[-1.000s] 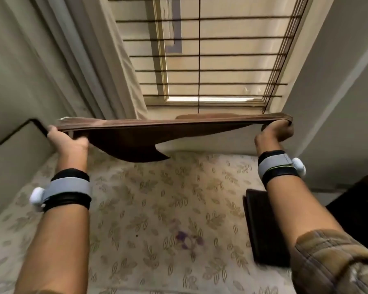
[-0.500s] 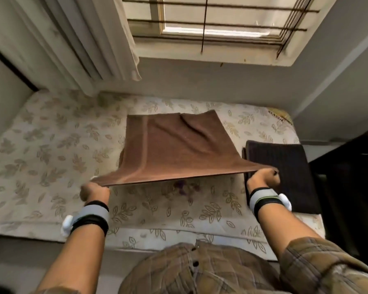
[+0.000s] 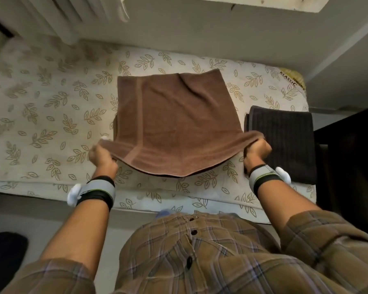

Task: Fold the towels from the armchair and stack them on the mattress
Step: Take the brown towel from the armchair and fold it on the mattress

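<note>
Brown towel near corners pinched in left hand, right hand fingers.

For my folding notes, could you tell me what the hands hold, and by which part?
The brown towel: left hand and right hand each grip one near corner, far end on the mattress.

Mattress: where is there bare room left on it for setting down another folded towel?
The widest bare stretch of the mattress lies left of the brown towel, out to the wall. A narrow strip runs along the near edge under both hands. The right end is crowded: the dark folded towel fills it, close beside the right hand.
</note>
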`<action>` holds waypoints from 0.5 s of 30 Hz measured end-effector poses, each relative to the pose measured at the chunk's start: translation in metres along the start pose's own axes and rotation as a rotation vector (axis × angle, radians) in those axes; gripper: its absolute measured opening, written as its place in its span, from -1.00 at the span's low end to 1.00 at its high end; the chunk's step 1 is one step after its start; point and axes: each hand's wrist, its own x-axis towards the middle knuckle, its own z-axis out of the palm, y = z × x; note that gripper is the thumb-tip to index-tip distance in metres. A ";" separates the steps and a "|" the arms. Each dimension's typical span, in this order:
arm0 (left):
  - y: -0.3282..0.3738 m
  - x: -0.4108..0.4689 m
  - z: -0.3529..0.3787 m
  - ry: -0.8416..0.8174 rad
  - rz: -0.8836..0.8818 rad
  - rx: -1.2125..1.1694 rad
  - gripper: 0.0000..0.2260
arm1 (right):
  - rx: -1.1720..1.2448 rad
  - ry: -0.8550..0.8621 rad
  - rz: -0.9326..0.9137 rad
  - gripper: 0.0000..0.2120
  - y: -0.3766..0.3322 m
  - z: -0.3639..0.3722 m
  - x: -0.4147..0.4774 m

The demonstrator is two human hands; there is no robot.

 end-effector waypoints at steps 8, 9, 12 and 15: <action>-0.005 -0.141 0.094 -0.631 0.596 0.534 -0.81 | -0.511 -0.720 -0.663 -0.71 -0.001 0.091 -0.112; -0.007 -0.151 0.102 -0.638 0.607 0.519 -0.80 | -0.524 -0.745 -0.694 -0.71 -0.001 0.095 -0.130; -0.006 -0.165 0.112 -0.583 0.529 0.426 -0.81 | -0.423 -0.704 -0.646 -0.65 0.002 0.101 -0.150; 0.001 -0.170 0.113 -0.608 0.527 0.399 -0.83 | -0.382 -0.661 -0.626 -0.78 -0.004 0.103 -0.148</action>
